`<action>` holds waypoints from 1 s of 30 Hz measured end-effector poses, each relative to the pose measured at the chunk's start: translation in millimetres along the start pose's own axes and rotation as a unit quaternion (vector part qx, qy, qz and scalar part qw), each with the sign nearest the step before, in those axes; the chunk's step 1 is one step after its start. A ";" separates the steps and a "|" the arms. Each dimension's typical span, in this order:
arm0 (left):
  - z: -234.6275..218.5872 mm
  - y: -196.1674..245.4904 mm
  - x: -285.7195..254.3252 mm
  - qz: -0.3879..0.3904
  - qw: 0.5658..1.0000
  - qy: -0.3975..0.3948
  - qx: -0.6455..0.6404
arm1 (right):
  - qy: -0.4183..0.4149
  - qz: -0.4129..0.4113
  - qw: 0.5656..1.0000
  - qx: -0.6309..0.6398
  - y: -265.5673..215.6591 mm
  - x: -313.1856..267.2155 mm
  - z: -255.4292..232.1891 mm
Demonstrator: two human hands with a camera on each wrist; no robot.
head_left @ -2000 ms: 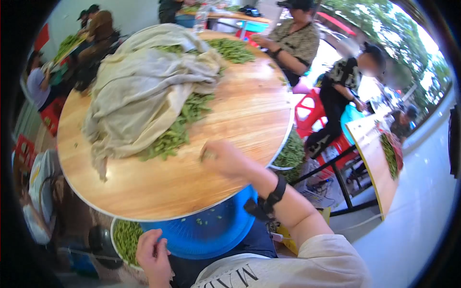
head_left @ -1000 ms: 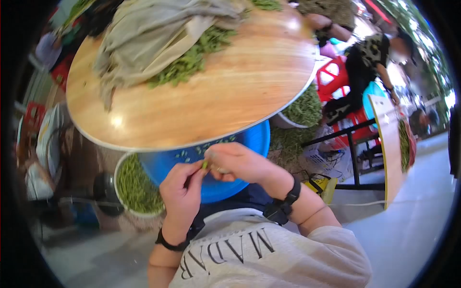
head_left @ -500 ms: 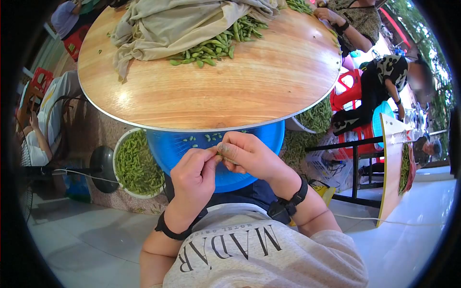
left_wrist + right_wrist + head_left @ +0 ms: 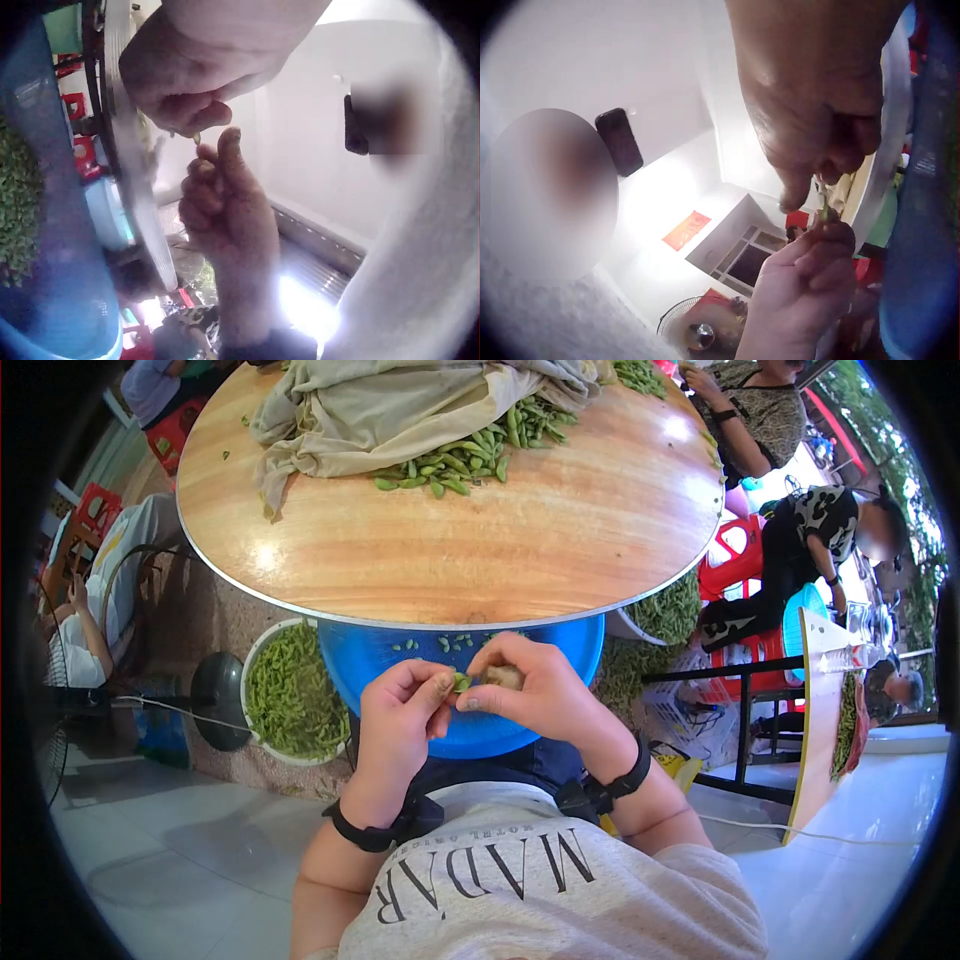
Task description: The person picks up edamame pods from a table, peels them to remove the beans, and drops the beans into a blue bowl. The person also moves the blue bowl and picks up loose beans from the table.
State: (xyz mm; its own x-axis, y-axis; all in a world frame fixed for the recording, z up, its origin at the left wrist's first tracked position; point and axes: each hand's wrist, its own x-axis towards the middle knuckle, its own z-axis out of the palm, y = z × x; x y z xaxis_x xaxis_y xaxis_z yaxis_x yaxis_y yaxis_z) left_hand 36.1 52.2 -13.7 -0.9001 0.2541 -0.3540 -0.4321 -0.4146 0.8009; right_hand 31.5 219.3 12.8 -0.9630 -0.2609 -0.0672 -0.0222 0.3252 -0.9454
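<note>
Over the blue basin (image 4: 455, 735) both hands meet at the fingertips. The left hand (image 4: 400, 710) pinches a green pod (image 4: 461, 682) between thumb and fingers; the pod also shows in the right wrist view (image 4: 826, 213), in the left hand (image 4: 802, 277). Beside it, the right hand (image 4: 540, 690) has its fingers curled, with something pale brown, hard to identify, in its grasp. In the left wrist view the right hand (image 4: 232, 202) has its thumb raised close to the left hand (image 4: 202, 67). Several shelled beans (image 4: 456, 643) lie in the basin.
A round wooden table (image 4: 450, 550) stands ahead, bearing a grey cloth (image 4: 370, 420) and green pods (image 4: 455, 465). A white-rimmed tub of pods (image 4: 290, 690) is at the left, another heap of pods (image 4: 668, 610) at the right. Other people sit around.
The right hand has come back from the tabletop to the left hand above the basin. In the last half second the fingertips have shifted, and the green pod shows more plainly in the left hand.
</note>
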 end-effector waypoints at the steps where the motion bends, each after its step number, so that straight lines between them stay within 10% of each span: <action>1: 0.4 -2.7 -0.4 0.022 0.999 0.021 0.027 | 0.021 -0.033 0.999 -0.013 -2.9 -0.9 1.4; 6: 4.3 -4.0 -3.7 0.043 0.998 0.039 0.028 | 0.038 -0.090 0.995 -0.035 -0.7 3.5 12.5; 17: 10.6 -0.5 -4.1 0.184 0.982 0.013 0.039 | -0.109 0.116 0.951 0.266 11.4 19.2 5.0; 23: -12.6 12.1 2.7 -0.020 0.997 -0.054 0.055 | -0.026 -0.117 0.993 0.012 10.9 20.4 5.8; 30: -25.4 9.0 12.8 -0.082 0.993 -0.087 -0.023 | -0.026 -0.113 0.993 0.016 9.8 15.1 8.7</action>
State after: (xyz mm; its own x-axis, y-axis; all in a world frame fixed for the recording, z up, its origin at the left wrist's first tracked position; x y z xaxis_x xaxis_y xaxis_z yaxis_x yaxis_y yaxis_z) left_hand 19.2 29.5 -23.3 -0.7962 0.4666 -0.3851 -0.5770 -0.3942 0.7153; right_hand 19.1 210.7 -0.2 -0.9194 -0.3706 0.1315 -0.2263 0.2252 -0.9477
